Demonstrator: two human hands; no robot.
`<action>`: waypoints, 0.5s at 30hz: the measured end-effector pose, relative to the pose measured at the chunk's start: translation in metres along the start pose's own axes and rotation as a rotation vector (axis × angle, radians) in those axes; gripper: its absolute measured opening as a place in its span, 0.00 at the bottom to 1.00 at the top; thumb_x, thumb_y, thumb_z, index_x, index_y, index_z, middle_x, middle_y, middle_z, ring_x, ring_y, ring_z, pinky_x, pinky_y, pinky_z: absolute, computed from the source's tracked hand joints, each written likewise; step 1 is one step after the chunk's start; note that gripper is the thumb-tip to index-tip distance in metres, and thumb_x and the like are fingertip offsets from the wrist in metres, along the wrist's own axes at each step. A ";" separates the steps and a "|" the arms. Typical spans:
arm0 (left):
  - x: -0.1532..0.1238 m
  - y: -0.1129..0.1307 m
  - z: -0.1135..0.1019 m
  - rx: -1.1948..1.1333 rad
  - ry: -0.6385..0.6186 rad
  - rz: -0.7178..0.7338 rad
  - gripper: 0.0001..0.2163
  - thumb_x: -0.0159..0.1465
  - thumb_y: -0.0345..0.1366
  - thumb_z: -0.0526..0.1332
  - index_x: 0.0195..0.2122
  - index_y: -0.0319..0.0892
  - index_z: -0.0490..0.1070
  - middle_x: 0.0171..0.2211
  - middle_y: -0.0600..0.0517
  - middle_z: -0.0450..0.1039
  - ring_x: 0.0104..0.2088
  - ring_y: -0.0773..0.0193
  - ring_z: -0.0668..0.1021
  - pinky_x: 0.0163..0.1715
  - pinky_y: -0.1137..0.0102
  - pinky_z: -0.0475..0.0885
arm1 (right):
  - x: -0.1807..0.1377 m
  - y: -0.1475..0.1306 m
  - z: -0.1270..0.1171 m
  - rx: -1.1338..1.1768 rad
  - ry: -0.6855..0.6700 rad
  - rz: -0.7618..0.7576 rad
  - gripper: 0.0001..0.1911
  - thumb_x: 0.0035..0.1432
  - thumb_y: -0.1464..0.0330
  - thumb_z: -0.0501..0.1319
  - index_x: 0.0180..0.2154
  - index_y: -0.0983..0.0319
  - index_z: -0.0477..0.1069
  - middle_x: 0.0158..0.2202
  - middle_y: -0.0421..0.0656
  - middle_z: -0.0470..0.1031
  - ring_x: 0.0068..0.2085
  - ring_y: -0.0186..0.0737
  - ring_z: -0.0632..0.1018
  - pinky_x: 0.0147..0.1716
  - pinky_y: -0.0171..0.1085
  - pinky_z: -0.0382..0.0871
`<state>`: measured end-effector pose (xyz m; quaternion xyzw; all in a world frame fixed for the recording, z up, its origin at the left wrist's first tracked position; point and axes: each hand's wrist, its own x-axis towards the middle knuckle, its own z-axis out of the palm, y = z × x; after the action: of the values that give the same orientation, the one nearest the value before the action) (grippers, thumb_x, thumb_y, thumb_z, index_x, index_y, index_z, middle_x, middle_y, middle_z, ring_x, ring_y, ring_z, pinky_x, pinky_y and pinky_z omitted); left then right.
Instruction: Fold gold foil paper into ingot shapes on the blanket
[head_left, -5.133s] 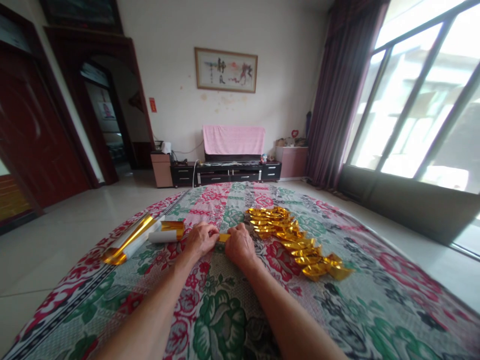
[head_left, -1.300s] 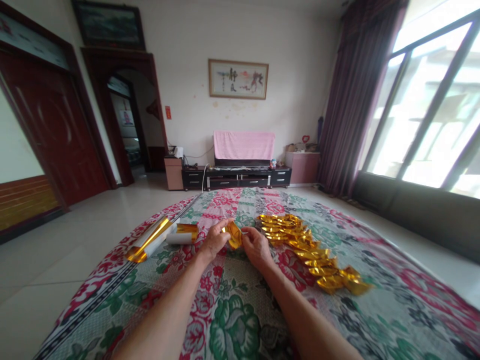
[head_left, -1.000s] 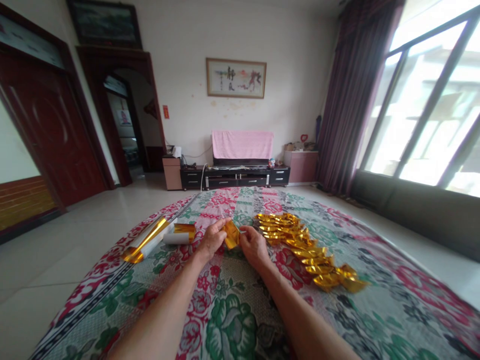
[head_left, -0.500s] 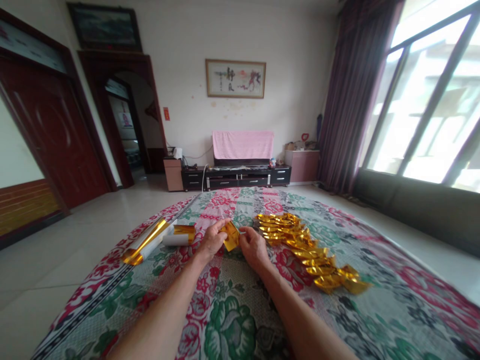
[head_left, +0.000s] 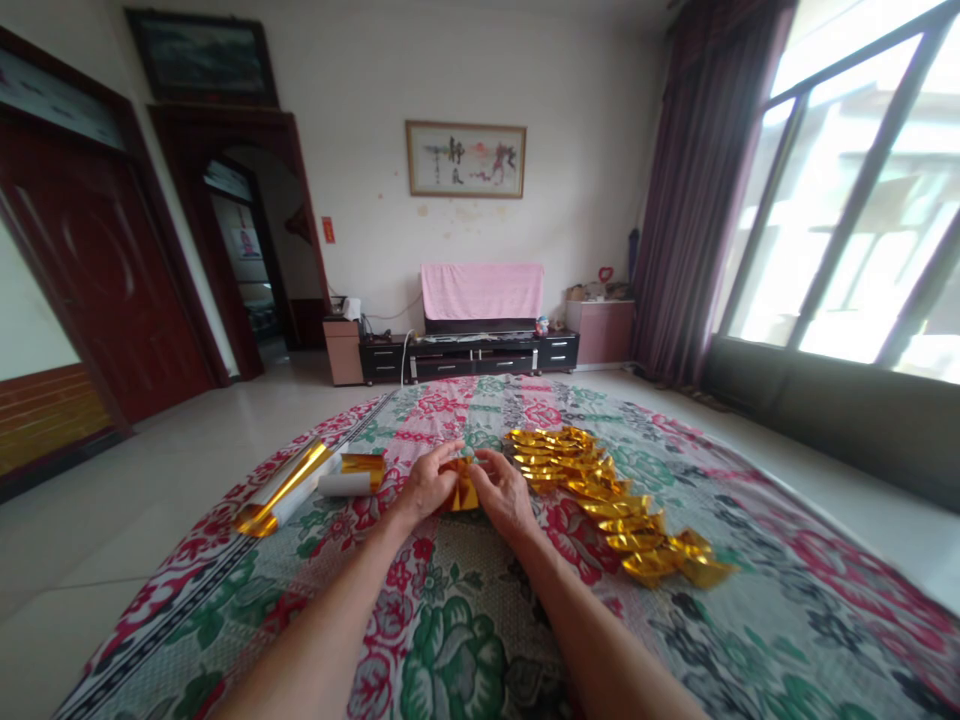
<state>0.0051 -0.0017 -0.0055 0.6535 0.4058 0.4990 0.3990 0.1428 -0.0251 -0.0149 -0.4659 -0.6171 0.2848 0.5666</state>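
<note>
My left hand and my right hand meet over a small folded piece of gold foil paper, low on the flowered cloth. Both hands have their fingers closed on the piece, one at each side. A long row of folded gold foil pieces lies just to the right of my right hand. To the left of my left hand lie a stack of gold foil sheets and a partly rolled gold and white sheet.
The flowered cloth covers the surface I work on, above a pale tiled floor. Across the room stand a low dark cabinet with a pink cloth over it, a dark wooden door at left, and a large window at right.
Five seconds ago the gold piece was pressed flat on the cloth. It was then lifted and turned between my fingers, and it has now come back down to the cloth.
</note>
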 end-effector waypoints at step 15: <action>-0.001 0.000 -0.010 -0.128 -0.036 -0.113 0.27 0.49 0.30 0.59 0.53 0.38 0.62 0.26 0.53 0.72 0.21 0.71 0.71 0.22 0.77 0.64 | 0.003 0.008 -0.001 -0.083 -0.025 0.007 0.14 0.47 0.64 0.55 0.34 0.65 0.71 0.23 0.39 0.72 0.24 0.32 0.69 0.24 0.30 0.63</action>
<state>-0.0049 -0.0011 -0.0038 0.6116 0.4021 0.4887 0.4748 0.1457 -0.0193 -0.0200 -0.4878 -0.6336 0.2667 0.5380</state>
